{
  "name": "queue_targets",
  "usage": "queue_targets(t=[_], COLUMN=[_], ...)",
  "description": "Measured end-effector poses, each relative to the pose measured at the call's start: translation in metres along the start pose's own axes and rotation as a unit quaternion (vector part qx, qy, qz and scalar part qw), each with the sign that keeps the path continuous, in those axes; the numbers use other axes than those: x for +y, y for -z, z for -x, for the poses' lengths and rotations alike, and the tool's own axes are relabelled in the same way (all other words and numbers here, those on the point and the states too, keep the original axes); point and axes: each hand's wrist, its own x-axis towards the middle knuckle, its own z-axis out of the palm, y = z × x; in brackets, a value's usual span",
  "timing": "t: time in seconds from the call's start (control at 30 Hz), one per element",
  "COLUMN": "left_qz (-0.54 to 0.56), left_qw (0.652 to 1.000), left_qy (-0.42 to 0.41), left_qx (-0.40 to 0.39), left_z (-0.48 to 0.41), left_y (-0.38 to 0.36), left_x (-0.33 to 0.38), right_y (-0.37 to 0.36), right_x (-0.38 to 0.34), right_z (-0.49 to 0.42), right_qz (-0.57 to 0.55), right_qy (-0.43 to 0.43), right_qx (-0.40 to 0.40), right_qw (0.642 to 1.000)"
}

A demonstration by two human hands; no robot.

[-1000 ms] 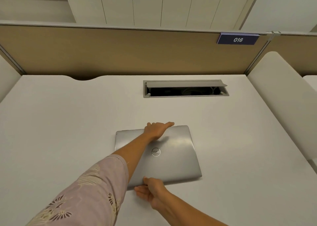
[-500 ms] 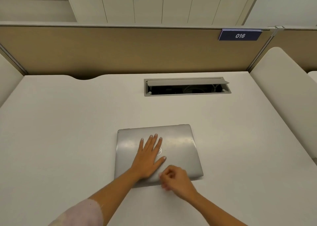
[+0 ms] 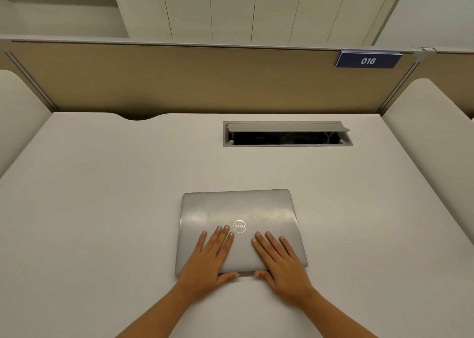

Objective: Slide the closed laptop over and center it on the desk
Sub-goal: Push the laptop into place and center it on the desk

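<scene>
A closed silver laptop [image 3: 238, 209] with a round logo on its lid lies flat on the white desk [image 3: 102, 196], near the front and about midway across. My left hand [image 3: 210, 258] rests flat on the lid's near left part, fingers spread, thumb at the front edge. My right hand [image 3: 279, 258] lies flat on the near right part in the same way, thumb at the front edge. Neither hand curls around the laptop.
An open cable box [image 3: 287, 135] with a raised grey flap is set into the desk behind the laptop. A tan partition [image 3: 205, 81] with a blue "016" sign [image 3: 368, 60] closes the back. White side panels [image 3: 436, 137] flank the desk.
My left hand drew back from the lid's far edge to its near part. My right hand left the front edge and now lies flat on the lid. The laptop has barely shifted.
</scene>
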Motion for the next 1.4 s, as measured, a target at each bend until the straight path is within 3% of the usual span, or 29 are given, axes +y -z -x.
queue_targets(t=[0.47, 0.87, 1.1, 1.4], left_qz=[-0.013, -0.004, 0.017, 0.054], left_qw=[0.999, 0.999, 0.995, 0.989], left_qy=[0.007, 0.040, 0.098, 0.134], left_qx=[-0.044, -0.011, 0.019, 0.021], left_z=[-0.035, -0.034, -0.007, 0.050], left_y=[0.013, 0.011, -0.005, -0.030], left_x=[-0.021, -0.015, 0.011, 0.049], right_y=[0.009, 0.015, 0.007, -0.001], right_x=[0.018, 0.010, -0.001, -0.011], right_z=[-0.037, -0.039, -0.010, 0.032], right_qz=[0.007, 0.014, -0.028, -0.054], right_qy=[-0.020, -0.046, -0.082, -0.048], right_qx=[-0.045, -0.050, -0.036, -0.056], right_qw=[0.999, 0.998, 0.996, 0.996])
